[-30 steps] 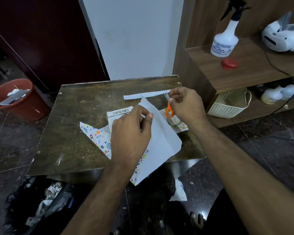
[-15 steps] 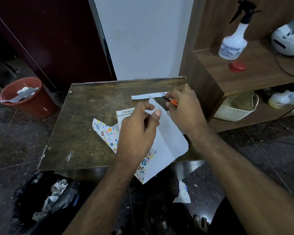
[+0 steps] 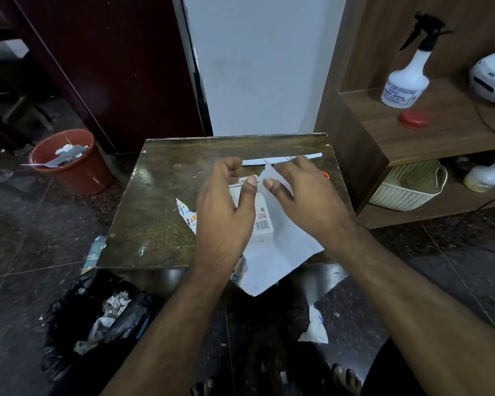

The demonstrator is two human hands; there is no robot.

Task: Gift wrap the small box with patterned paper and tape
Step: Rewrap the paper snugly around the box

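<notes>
From the head camera, the box (image 3: 262, 215) lies on the table (image 3: 155, 218), on the white back of the paper (image 3: 280, 252), whose near corner hangs over the table's front edge. The left hand (image 3: 226, 212) rests on the box with fingers curled and thumb out, gripping nothing that shows, while the right hand (image 3: 300, 195) lies spread on the paper's raised flap beside the box. A cut paper strip (image 3: 283, 160) lies just beyond both hands, and an orange scissors handle (image 3: 325, 175) peeks out past the right hand.
</notes>
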